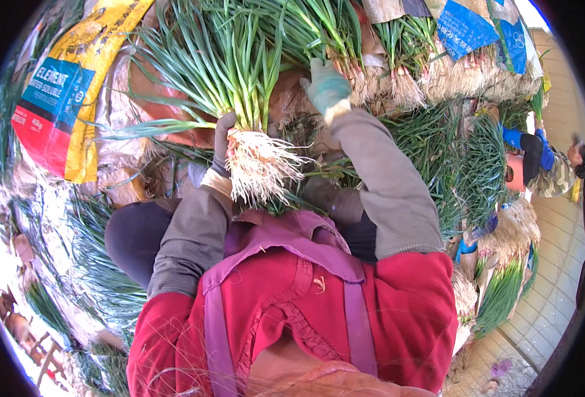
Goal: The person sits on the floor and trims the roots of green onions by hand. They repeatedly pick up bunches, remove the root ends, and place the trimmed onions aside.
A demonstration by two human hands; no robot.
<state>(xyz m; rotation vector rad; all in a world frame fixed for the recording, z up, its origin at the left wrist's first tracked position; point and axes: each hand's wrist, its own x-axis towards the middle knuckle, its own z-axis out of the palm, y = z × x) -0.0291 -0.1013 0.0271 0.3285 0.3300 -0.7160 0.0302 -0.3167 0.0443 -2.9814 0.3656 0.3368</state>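
Note:
My left hand [221, 144], in a dark glove, grips a thick bunch of green onions [245, 94] by the lower stems. Its long leaves fan out away from me, and the pale, stringy roots [265, 166] hang towards my lap. My right hand [328, 88], in a green-and-grey glove, reaches forward to a second heap of green onions [344, 47]. Its fingertips meet the leaves and stems at the heap's left side. Whether those fingers are closed around any stems is hidden.
A yellow printed fertilizer sack [81, 89] lies at the left. Root-on bundles [476, 74] stand at the upper right under sacking. Loose leaves [426, 154] cover the ground to the right. Another person [550, 164] is at the far right, near a tiled floor [555, 268].

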